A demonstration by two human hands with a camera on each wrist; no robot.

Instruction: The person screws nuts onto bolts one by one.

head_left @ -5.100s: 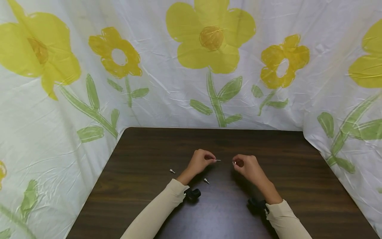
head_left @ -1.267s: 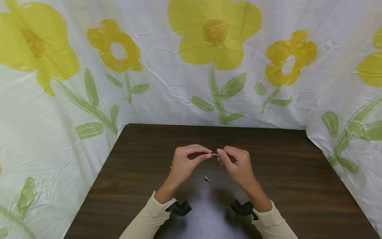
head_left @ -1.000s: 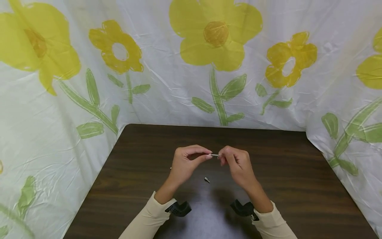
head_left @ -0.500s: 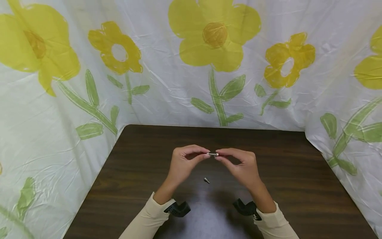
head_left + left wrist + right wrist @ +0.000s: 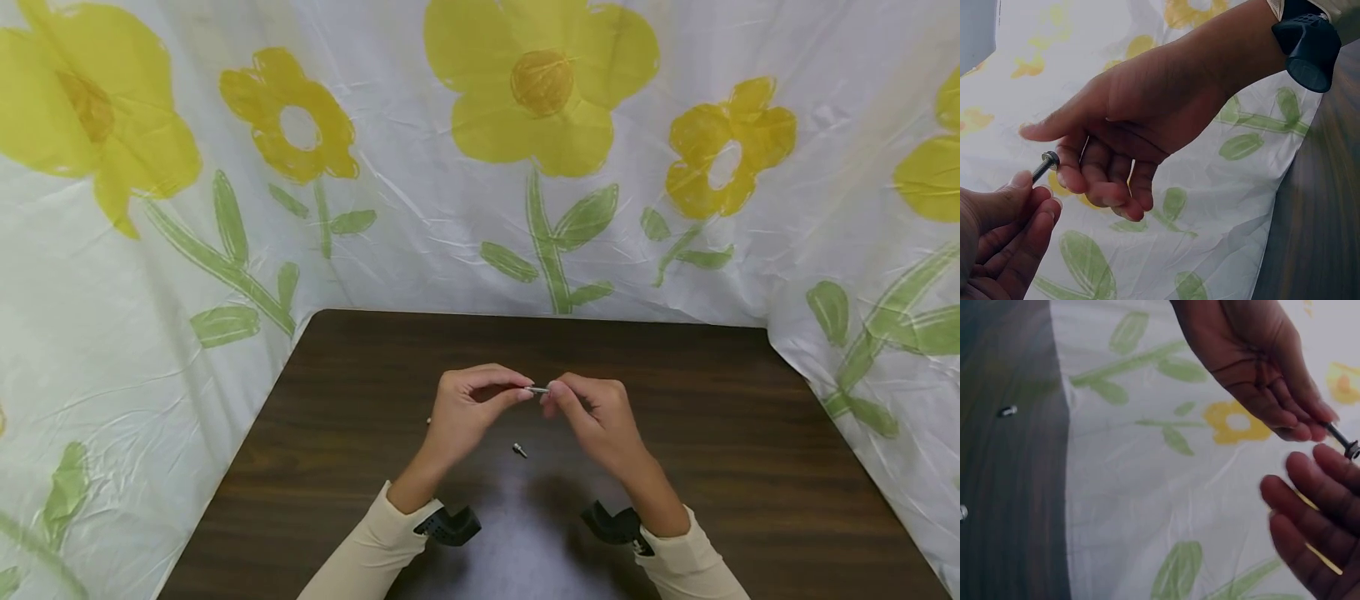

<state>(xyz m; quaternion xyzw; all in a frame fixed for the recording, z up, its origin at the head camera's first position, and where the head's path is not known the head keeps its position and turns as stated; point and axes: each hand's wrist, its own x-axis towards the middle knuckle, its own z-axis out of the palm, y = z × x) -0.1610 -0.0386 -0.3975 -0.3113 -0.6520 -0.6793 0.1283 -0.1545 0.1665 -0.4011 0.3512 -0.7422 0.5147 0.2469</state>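
Note:
My left hand (image 5: 459, 415) pinches the shank of a metal screw (image 5: 537, 389) between thumb and fingertips, above the table. On the screw's right-hand end sits a small nut (image 5: 1051, 159), plain in the left wrist view. My right hand (image 5: 606, 427) is at that end; in the left wrist view its index finger lies against the nut while the thumb (image 5: 1035, 131) stands slightly apart. From the head, the right thumb hides the nut. Below the hands a short screw (image 5: 519, 450) lies on the dark table (image 5: 712, 433). Another screw (image 5: 429, 421) is mostly hidden by the left hand.
A white curtain with yellow flowers (image 5: 390, 250) hangs behind and beside the table. Each wrist carries a black camera, the left camera (image 5: 450, 527) and the right camera (image 5: 613, 523), close to the tabletop. Both sleeves are cream.
Five seconds ago the hands were apart, the left with the screw, the right with a small shiny piece. Now they meet at the screw. Since half a second ago the right thumb has rolled over the nut.

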